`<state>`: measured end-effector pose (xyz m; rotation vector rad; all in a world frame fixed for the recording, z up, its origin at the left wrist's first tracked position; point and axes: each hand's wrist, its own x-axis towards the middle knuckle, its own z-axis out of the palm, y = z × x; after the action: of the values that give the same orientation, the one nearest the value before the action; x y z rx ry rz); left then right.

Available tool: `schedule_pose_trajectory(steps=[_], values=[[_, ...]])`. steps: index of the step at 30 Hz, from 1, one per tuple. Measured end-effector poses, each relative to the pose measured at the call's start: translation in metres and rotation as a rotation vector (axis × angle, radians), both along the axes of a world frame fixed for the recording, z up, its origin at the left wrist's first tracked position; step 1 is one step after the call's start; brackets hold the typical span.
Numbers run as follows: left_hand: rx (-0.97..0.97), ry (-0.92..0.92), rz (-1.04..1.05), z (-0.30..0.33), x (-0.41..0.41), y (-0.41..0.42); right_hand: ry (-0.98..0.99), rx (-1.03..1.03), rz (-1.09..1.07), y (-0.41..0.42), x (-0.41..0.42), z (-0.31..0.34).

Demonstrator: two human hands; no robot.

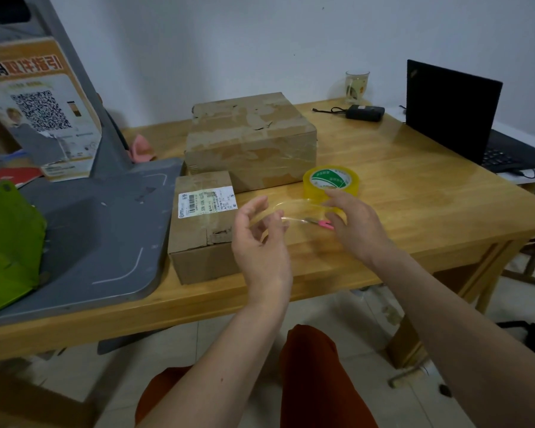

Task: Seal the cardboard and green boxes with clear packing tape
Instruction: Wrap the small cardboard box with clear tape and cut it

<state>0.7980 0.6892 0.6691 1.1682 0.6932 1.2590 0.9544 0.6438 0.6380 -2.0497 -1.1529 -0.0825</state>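
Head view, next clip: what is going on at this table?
A person sits at a wooden table and holds a cut strip of clear tape stretched between the left hand and the right hand, above the table's front edge. The tape roll stands just behind the right hand, with small pink scissors by it. The small cardboard box with a shipping label lies left of the hands, the large cardboard box behind it. The green box sits far left.
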Motion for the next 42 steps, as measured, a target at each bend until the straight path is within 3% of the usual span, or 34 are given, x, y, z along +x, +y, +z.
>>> schedule_pose_trajectory(steps=[1,4,7,11,19,25,31,42], values=[[0.000,-0.008,-0.007,0.001,-0.002,0.000,0.097,0.100,-0.018,-0.001,-0.005,0.006],[-0.007,-0.022,-0.011,0.002,-0.006,0.002,0.628,0.334,-0.036,-0.001,-0.024,0.033],[0.010,-0.025,0.010,0.005,-0.010,0.005,0.900,0.293,0.053,0.000,-0.037,0.048],[0.054,-0.013,0.038,0.008,-0.019,0.009,0.827,0.358,0.161,-0.001,-0.056,0.053],[0.120,-0.071,0.036,0.012,-0.046,0.014,0.779,0.531,0.098,0.010,-0.092,0.067],[0.119,-0.051,0.069,0.020,-0.072,0.033,0.795,0.527,0.066,0.021,-0.107,0.068],[0.021,0.028,0.120,0.023,-0.094,0.055,0.634,0.470,0.052,0.037,-0.117,0.071],[-0.005,0.055,0.199,0.026,-0.099,0.071,0.689,0.414,0.079,0.049,-0.128,0.062]])
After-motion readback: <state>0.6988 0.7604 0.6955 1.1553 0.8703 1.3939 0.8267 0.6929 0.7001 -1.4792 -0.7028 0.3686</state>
